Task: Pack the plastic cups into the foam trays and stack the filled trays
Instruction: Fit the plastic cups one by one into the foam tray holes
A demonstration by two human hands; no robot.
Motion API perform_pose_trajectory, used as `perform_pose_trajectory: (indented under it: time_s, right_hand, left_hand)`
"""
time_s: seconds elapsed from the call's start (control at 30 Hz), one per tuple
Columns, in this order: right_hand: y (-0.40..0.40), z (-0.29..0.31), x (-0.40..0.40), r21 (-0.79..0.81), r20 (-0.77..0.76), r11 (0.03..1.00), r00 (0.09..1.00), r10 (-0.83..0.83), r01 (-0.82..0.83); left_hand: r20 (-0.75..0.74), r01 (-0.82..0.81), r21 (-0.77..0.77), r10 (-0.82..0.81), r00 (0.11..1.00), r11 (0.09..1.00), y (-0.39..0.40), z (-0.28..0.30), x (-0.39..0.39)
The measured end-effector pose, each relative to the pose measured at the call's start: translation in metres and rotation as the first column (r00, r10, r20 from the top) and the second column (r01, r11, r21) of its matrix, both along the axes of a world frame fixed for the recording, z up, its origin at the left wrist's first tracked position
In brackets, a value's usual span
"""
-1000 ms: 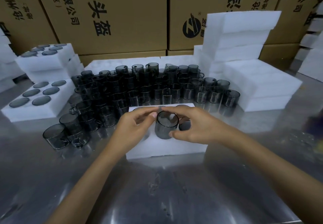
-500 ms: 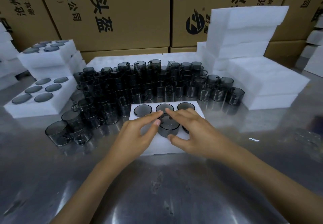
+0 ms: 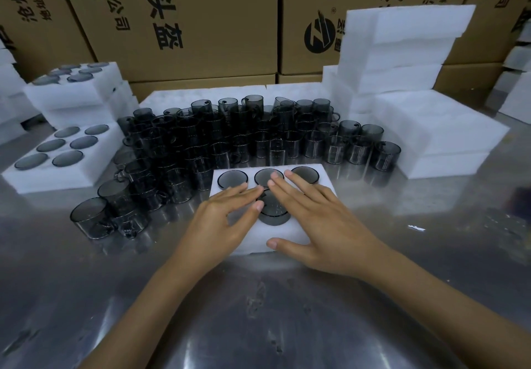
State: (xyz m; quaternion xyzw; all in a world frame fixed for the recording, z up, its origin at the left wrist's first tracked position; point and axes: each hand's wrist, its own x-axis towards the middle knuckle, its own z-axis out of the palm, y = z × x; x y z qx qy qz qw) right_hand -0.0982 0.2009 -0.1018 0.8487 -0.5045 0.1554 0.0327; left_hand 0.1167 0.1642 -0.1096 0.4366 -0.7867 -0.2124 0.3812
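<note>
Cup (image 3: 272, 210) pushed deeper into tray (image 3: 290, 232), axis upright, both hands (image 3: 221, 222) (image 3: 319, 225) flat.

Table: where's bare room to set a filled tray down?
Bare steel table near the person, in front of the tray under both hands, and right of it below the foam stacks. Crowded: loose cups behind and left, up to the filled trays.

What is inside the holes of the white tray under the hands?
The foam tray has dark cups seated in its three back holes. Another cup sticks up from the front middle hole, under both hands' flat fingers. The left hand and right hand hide the other front holes.
</note>
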Motion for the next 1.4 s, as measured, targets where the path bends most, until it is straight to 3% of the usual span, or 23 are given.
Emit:
perform_pose_trajectory:
  time_s: [0.27, 0.43, 0.7, 0.83, 0.93, 1.0, 1.07, 1.17, 1.27, 1.4]
  right_hand:
    - [-0.003, -0.004, -0.002, 0.035, -0.119, 0.999, 0.993, 0.004, 0.000]
    - [-0.004, 0.001, 0.003, 0.042, -0.141, 0.999, 0.990, 0.015, -0.009]
    - [-0.002, 0.009, 0.010, -0.033, -0.301, 0.999, 0.954, -0.012, 0.002]
    - [-0.002, 0.005, 0.009, 0.024, -0.174, 1.000, 0.985, -0.002, 0.007]
    - [0.000, -0.002, 0.008, 0.049, -0.056, 0.998, 0.998, -0.031, 0.033]
    - [0.001, -0.006, 0.009, 0.040, -0.043, 0.998, 0.998, -0.047, 0.049]
    - [0.001, -0.008, 0.009, 0.028, -0.041, 0.998, 0.997, -0.059, 0.060]
    - [-0.001, -0.009, 0.008, 0.034, -0.048, 0.998, 0.997, -0.055, 0.056]
    - [-0.001, -0.009, 0.007, 0.044, -0.049, 0.998, 0.998, -0.047, 0.049]
    - [-0.001, -0.008, 0.006, 0.043, -0.052, 0.998, 0.998, -0.046, 0.048]
  left_hand:
    - [0.220, 0.014, -0.169, 0.024, 0.975, 0.986, -0.002, -0.005, 0.002]
    - [0.252, 0.002, -0.167, 0.041, 0.967, 0.986, -0.003, -0.004, 0.002]
    - [0.226, -0.003, -0.179, 0.044, 0.973, 0.984, -0.001, -0.009, 0.000]
    - [0.237, 0.014, -0.189, 0.032, 0.971, 0.982, 0.003, -0.011, 0.001]
    - [0.090, -0.038, -0.182, 0.056, 0.994, 0.983, 0.004, -0.011, 0.009]
    - [-0.072, -0.199, -0.183, 0.189, 0.979, 0.963, -0.004, -0.007, 0.024]
    - [-0.142, -0.362, -0.118, 0.345, 0.928, 0.925, -0.015, -0.003, 0.045]
    - [0.035, -0.506, -0.081, 0.509, 0.860, 0.859, -0.028, -0.008, 0.071]
    - [0.256, -0.510, -0.161, 0.535, 0.805, 0.845, -0.035, -0.017, 0.082]
    - [0.365, -0.509, -0.277, 0.579, 0.729, 0.815, -0.041, -0.019, 0.082]
